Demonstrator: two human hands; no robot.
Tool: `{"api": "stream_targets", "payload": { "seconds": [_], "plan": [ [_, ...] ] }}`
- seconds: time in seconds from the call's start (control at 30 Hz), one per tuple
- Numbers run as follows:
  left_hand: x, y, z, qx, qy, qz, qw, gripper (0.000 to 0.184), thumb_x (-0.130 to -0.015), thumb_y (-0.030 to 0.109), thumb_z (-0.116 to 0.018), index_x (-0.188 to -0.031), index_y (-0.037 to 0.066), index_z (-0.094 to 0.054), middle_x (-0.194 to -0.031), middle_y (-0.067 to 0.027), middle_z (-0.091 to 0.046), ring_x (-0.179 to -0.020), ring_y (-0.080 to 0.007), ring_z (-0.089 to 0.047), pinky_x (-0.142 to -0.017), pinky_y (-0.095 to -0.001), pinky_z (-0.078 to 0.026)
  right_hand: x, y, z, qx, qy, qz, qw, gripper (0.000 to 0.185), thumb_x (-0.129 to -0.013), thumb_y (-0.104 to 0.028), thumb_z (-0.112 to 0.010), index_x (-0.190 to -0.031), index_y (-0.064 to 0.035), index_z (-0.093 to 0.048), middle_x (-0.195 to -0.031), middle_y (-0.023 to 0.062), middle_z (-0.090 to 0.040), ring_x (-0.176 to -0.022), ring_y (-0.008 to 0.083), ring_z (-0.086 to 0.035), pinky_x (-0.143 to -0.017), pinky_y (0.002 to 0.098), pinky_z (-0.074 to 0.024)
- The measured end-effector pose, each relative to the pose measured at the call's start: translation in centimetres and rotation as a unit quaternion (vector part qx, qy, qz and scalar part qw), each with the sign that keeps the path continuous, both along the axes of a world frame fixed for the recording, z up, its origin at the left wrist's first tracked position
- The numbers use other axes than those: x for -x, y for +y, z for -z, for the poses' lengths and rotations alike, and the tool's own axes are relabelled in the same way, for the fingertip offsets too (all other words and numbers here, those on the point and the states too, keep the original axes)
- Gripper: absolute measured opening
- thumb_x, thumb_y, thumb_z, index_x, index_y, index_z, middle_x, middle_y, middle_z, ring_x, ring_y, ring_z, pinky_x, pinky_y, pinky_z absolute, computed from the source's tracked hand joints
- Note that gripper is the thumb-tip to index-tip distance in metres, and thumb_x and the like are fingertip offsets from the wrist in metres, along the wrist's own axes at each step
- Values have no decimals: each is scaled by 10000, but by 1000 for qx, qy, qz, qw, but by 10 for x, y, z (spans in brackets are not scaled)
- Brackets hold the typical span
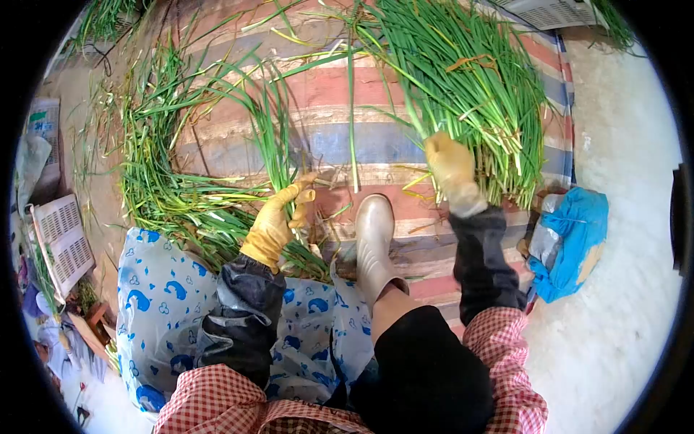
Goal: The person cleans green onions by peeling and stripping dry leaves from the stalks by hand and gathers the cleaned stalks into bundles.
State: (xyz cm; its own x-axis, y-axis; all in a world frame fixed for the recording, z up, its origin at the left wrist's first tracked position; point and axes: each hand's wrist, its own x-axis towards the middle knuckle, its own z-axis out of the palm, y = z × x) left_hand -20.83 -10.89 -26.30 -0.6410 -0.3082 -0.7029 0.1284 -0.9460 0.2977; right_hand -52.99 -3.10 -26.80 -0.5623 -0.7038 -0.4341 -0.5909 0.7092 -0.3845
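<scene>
The left hand (276, 220), in a yellow rubber glove, grasps a small bunch of thin green stalks (272, 145), leaves pointing away from the wearer. The right hand (454, 170), similarly gloved and slightly blurred, is clenched at the near left edge of a thick heap of green stalks with pale ends (466, 79); whether it grips a stalk cannot be told. Both lots are over a woven sheet striped red, blue and tan (318, 147). A looser spread of green and yellowing stalks (148, 181) lies left of the left hand; a single straight green stalk (351, 116) lies between the two hands.

Containers: a bulging bright-blue plastic bag (578, 249) is at the sheet's right edge; a grey wrapped item (546, 242) shows at its left side, other contents hidden. A white slatted plastic crate (65, 242) is at far left, greens alongside it; contents cannot be determined. A second pale slatted crate (553, 13) is cut off at upper right, with green leaves at its right end.
</scene>
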Motion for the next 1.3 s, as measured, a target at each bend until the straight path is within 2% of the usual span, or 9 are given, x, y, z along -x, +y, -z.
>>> {"api": "stream_targets", "payload": {
  "seconds": [0.1, 0.23, 0.3, 0.37, 0.63, 0.77, 0.9, 1.17, 1.3],
  "plan": [
    [12, 7, -7, -22, 12, -2, 1000, 512, -918, 245, -531, -1359, 25, -392, -1102, -72, -583, -867, -161, -547, -682, -259, -452, -47, 23, -17, 95, -469, 114, 871, 147, -900, -183, -547, -855, -86, -648, -763, 14, -621, -614, 112, -541, -549, 290, -466],
    [23, 14, -5, -51, 133, -23, 990, 570, -909, 259, -541, -1384, 17, -343, -1353, -184, -454, -1279, -313, -408, -1035, -450, -370, -130, 48, -23, -38, -621, 2, 783, 132, -892, -189, -579, -816, -99, -637, -690, -29, -588, -587, 87, -539, -487, 220, -417],
    [25, 2, -23, 12, 9, -11, 1000, 526, -921, 260, -526, -1355, 6, -371, -1022, -123, -626, -901, -273, -631, -833, -401, -514, -136, 53, -19, -75, -578, -79, 809, 197, -902, -261, -565, -794, -110, -630, -663, 11, -592, -574, 174, -566, -510, 307, -456],
    [21, -16, -36, 198, 5, -108, 974, 484, -926, 299, -536, -1295, 0, -447, -748, -24, -606, -580, -124, -536, -622, -266, -500, -113, 45, -9, 145, -79, -179, 970, 196, -854, -299, -582, -808, -114, -622, -699, 127, -617, -621, 308, -606, -567, 414, -483],
    [-13, -20, -10, 35, -109, -132, 985, 463, -884, 279, -618, -1264, 43, -497, -591, 80, -371, -439, -42, -300, -414, -207, -228, 25, 16, 63, -92, 169, -52, 980, 307, -849, -377, -576, -915, -78, -588, -765, 128, -663, -741, 335, -648, -662, 443, -488],
    [-9, 14, 7, -22, -108, -94, 990, 377, -891, 230, -576, -1225, 57, -548, -528, 78, -333, -413, -67, -310, -386, -222, -238, -14, 19, 19, 15, -43, 53, 998, 251, -894, -302, -526, -969, -89, -636, -771, 67, -660, -686, 229, -635, -618, 373, -484],
    [10, 18, -8, -7, -161, -67, 985, 405, -920, 283, -534, -1264, 69, -518, -788, 46, -573, -562, -64, -434, -494, -208, -369, -85, 39, -16, 96, -603, 91, 786, 208, -925, -214, -529, -929, -51, -658, -669, -40, -549, -561, 32, -496, -474, 190, -374],
    [18, -19, 16, 44, -155, 83, 983, 244, -871, 342, -621, -813, 111, -566, -482, 22, -394, -409, -110, -371, -409, -261, -303, -141, 46, 22, 7, -576, -122, 808, 215, -918, -173, -573, -1066, -19, -597, -771, 12, -602, -622, 94, -553, -559, 222, -444],
    [35, -16, 17, 59, -169, 68, 981, 179, -858, 246, -646, -803, 94, -568, -484, -8, -429, -365, -133, -382, -358, -271, -273, -137, 22, 19, 125, -625, 140, 757, 169, -881, -137, -615, -1005, -21, -619, -758, 14, -605, -608, 86, -531, -563, 215, -445]
  ]
}}
